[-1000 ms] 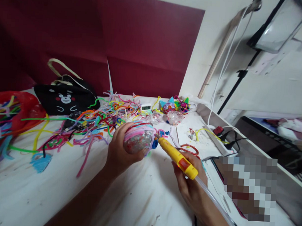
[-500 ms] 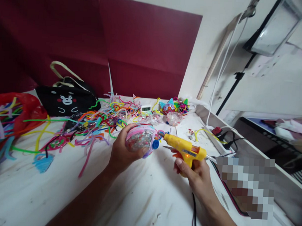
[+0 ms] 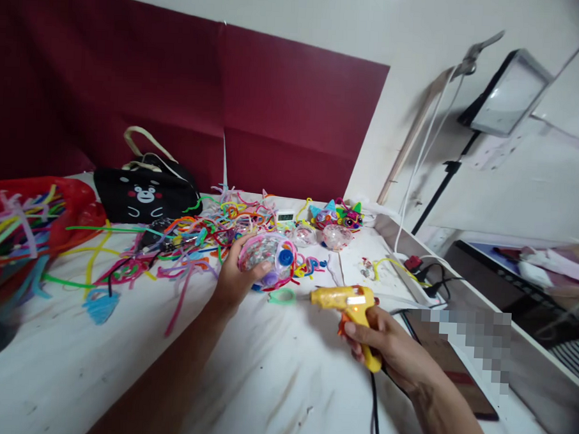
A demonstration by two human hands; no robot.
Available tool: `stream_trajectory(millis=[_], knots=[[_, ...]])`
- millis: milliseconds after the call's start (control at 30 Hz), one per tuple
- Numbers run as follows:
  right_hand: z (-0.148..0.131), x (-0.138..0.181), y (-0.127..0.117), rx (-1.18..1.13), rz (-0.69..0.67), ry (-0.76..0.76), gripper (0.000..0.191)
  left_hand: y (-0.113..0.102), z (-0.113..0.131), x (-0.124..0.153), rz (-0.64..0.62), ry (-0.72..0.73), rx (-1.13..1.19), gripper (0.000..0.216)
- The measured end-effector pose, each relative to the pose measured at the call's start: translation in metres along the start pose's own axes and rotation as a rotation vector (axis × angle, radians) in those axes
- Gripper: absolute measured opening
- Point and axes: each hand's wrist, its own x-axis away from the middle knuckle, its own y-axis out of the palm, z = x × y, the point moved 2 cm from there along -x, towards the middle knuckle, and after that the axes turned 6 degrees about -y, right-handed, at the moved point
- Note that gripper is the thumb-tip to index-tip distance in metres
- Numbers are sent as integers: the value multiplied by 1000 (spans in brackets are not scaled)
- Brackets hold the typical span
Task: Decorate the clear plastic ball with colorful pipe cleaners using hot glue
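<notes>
My left hand (image 3: 236,277) is closed round a clear ball wrapped in pink and coloured pipe cleaners (image 3: 264,259), low over the white table (image 3: 120,363). My right hand (image 3: 384,349) grips the handle of a yellow glue gun (image 3: 350,304), its nozzle pointing left and a little away from the ball. The gun's black cord (image 3: 373,412) runs down toward me. A small green pipe-cleaner loop (image 3: 281,297) lies on the table between ball and gun.
A tangle of coloured pipe cleaners (image 3: 187,238) covers the table's middle. A black bear bag (image 3: 144,194) and a red bag of pipe cleaners (image 3: 25,221) stand at the left. Finished decorated balls (image 3: 334,222) and a small clock (image 3: 285,216) sit at the back. A power strip (image 3: 415,264) lies right.
The glue gun has drawn back from the ball, down and to the right. My left hand has lowered the ball toward the table and turned it. The camera has tilted up.
</notes>
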Motion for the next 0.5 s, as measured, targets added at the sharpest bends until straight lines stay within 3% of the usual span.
stream_trajectory(millis=[100,200,300,400,500], knots=[[14,-3,9,124,-118,55,46,-5,1,-3,29,12,13,84],[32,-9,11,233,-169,86,48,-4,3,-1,-18,18,32,87],[35,-14,2,576,-74,-30,36,-2,4,2,-94,26,53,88],[13,-18,-4,906,143,-273,29,0,4,6,-165,46,48,86],[-16,-25,5,622,199,-421,34,2,3,9,-241,77,23,84]])
